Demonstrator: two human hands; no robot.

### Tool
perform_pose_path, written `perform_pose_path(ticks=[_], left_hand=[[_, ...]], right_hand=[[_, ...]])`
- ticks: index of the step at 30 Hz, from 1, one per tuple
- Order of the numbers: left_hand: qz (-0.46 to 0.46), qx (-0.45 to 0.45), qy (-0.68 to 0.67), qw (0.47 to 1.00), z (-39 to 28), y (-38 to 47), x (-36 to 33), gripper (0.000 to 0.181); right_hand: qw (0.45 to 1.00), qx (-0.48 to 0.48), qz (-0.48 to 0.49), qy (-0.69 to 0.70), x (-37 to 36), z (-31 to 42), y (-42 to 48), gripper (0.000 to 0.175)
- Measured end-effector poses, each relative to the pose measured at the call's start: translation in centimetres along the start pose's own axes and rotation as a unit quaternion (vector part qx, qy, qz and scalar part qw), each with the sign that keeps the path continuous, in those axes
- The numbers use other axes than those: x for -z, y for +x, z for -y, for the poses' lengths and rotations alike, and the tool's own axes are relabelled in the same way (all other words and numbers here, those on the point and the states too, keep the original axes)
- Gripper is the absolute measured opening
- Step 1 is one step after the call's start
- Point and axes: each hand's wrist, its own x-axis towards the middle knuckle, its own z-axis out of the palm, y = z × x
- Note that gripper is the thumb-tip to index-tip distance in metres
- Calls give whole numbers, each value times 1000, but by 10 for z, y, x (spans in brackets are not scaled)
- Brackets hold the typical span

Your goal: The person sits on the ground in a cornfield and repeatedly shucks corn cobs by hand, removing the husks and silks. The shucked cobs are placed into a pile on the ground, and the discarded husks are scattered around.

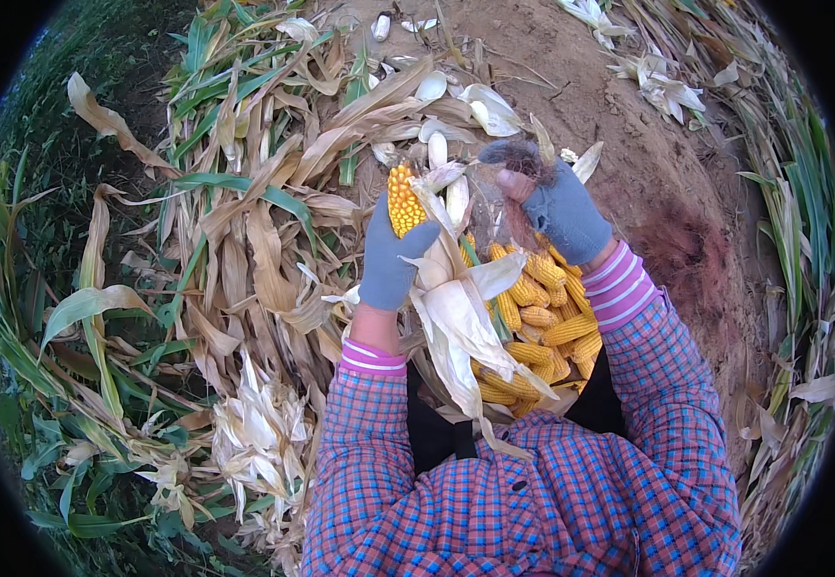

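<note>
My left hand (392,256), in a grey glove, grips an ear of yellow corn (404,202) with its kernels bare at the upper end. Pale husk leaves (457,310), peeled back from that ear, hang down over the pile below. My right hand (565,205), in a matching worn glove with the thumb tip exposed, pinches a tuft of dark reddish corn silk (526,162). It is up and to the right of the ear, apart from it. Beneath both hands lies a heap of husked yellow cobs (544,317), partly covered by the husk.
Dry corn stalks and leaves (266,238) are piled on the left. Loose white husks (259,433) lie lower left, others (490,108) beyond my hands. Reddish silk (684,249) is scattered on the bare soil (533,43) at right. More stalks (800,187) line the right edge.
</note>
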Motion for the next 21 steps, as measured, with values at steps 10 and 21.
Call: perform_pose_path(ticks=[10, 21], left_hand=[[68, 46, 32, 996, 9, -6, -19, 77], [74, 46, 36, 996, 16, -6, -22, 78]], right_hand=[[997, -5, 28, 70, -33, -16, -1, 39], [999, 42, -16, 30, -29, -31, 3, 32]])
